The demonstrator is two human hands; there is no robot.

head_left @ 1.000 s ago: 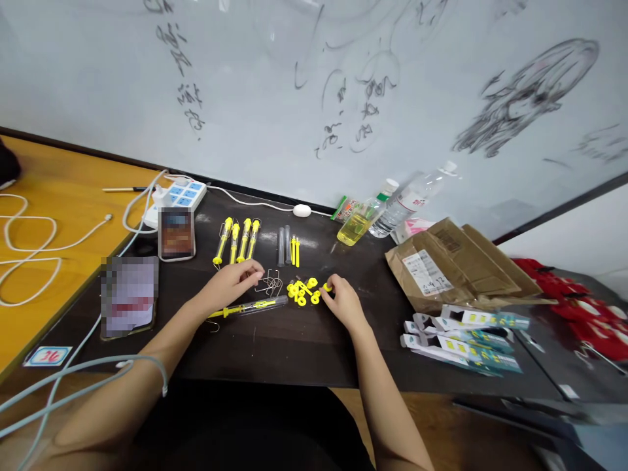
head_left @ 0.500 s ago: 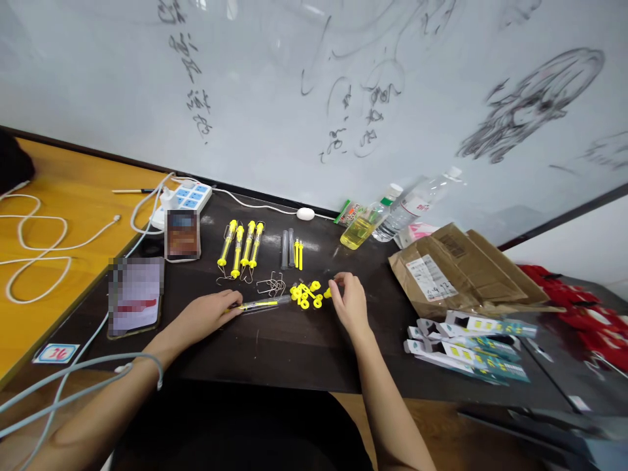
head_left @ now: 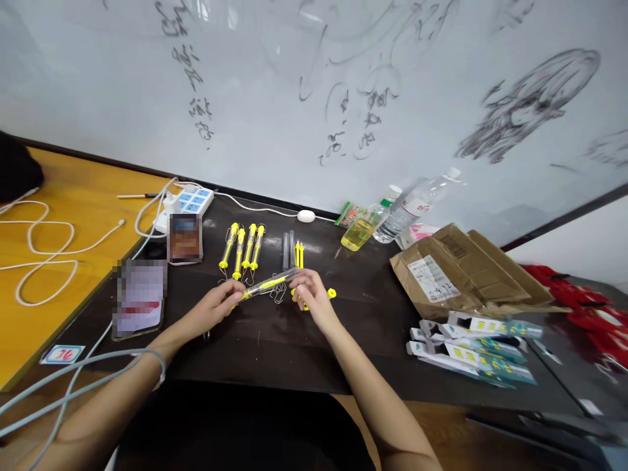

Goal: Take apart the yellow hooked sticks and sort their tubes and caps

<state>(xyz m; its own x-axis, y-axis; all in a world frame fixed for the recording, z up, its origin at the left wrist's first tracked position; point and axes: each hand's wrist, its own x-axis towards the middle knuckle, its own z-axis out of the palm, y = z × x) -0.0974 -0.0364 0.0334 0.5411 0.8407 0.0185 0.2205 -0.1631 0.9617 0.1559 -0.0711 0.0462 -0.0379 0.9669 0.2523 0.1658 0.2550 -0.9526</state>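
My left hand [head_left: 222, 303] pinches the near end of a clear plastic tube [head_left: 271, 283] with a yellow insert, tilted up to the right off the table. At its far end is my right hand [head_left: 314, 296], fingers curled in; what they hold, if anything, is hidden. Beneath that hand lie small yellow end pieces, partly covered, with one yellow piece [head_left: 332, 294] showing to its right. Bent wire hooks [head_left: 279, 294] lie under the tube. Beyond are several assembled yellow spring scales [head_left: 239, 254] with hooks, two clear tubes [head_left: 286, 251] and some yellow rods [head_left: 299, 254].
On the left are a phone [head_left: 140, 297], a pixelated device [head_left: 184, 239] and a power strip [head_left: 196, 199] with cables. At the back right stand a bottle of yellow liquid [head_left: 360, 232] and a water bottle [head_left: 407, 212]. A cardboard package [head_left: 456, 275] and opened small boxes [head_left: 475, 350] lie right.
The tube's far end has risen off the table, with my left hand still on its near end. My right hand has moved left from beside the yellow pieces to the tube's far end.
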